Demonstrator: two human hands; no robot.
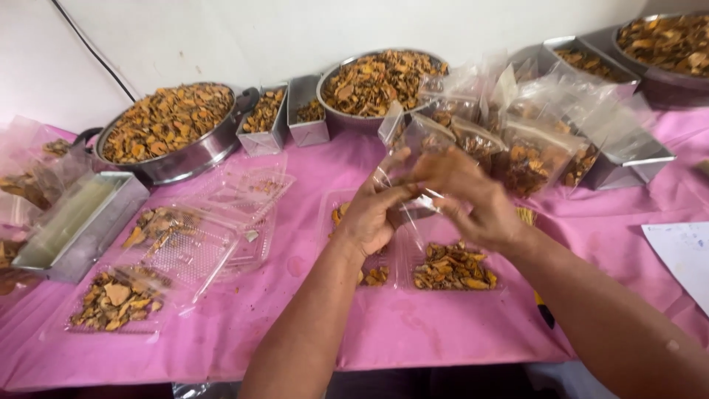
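A small clear plastic bag [410, 193] is pinched between the fingers [389, 177] of the left hand [369, 218] and those of the right hand [465, 199], above the pink surface [295, 295]. Just below the fingers, a clear tray [452, 267] of brown dried pieces is seen; filled bags [517, 151] are piled beyond the fingers.

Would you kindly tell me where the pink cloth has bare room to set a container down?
Bare pink cloth lies between the stacked clear trays and the left hand, and along the near edge. The back row by the filled bags is crowded.
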